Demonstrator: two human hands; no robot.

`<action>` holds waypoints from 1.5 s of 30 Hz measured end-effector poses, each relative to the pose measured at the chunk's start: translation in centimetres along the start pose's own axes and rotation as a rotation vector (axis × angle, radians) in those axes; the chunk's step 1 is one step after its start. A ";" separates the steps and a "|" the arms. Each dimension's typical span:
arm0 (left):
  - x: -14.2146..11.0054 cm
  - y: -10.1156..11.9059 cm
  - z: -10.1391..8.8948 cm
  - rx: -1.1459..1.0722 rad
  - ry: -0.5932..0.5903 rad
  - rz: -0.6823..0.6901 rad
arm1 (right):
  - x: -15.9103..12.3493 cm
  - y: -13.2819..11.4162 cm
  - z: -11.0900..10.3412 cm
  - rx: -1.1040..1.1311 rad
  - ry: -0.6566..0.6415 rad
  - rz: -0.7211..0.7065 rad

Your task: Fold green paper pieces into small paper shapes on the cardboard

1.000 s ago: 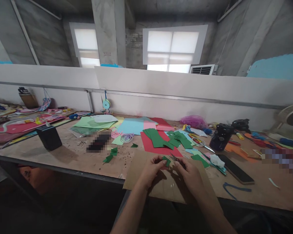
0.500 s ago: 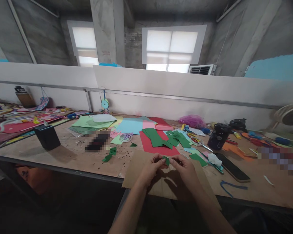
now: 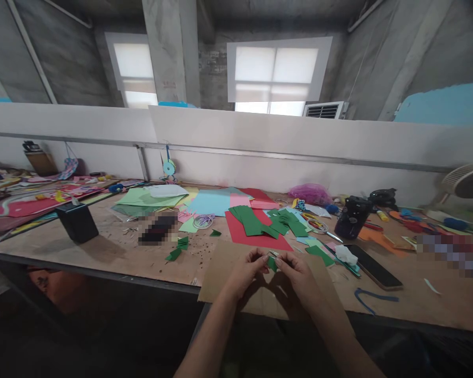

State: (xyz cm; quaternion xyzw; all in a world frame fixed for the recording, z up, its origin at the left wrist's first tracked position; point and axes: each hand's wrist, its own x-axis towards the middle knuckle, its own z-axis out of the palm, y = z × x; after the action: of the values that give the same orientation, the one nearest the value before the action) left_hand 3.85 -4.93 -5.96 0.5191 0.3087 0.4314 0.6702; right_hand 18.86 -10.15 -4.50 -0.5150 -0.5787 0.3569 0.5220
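The fingertips of the left hand (image 3: 244, 274) and right hand (image 3: 298, 274) are clamped on a green scrap (image 3: 273, 264). Under the fingers lies cardboard (image 3: 219, 268). Just beyond them, green strips (image 3: 249, 220) partly cover a red sheet (image 3: 256, 241). Right of them lies a phone (image 3: 374, 269); well left stands a black box (image 3: 78, 224).

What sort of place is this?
Probably a paper-craft workspace: flat dark-green paper pieces and a rectangular red paper sheet lie on the long brown worktop. The bare grey concrete pillar suggests an industrial building.
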 end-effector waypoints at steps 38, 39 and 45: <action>0.3 -1.5 0.2 0.225 -0.082 0.108 | 0.5 1.0 -0.2 -0.110 -0.047 -0.021; 0.3 -1.5 0.2 0.240 -0.087 0.111 | 0.5 1.0 -0.2 -0.125 -0.031 -0.021; 0.1 -1.1 0.2 0.291 -0.076 0.148 | 0.4 0.8 0.1 -0.183 -0.004 -0.046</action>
State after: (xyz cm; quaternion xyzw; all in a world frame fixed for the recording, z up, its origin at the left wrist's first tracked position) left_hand 4.36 -4.99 -6.95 0.6479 0.3031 0.4103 0.5657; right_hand 19.01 -9.58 -5.20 -0.5464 -0.6217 0.2916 0.4795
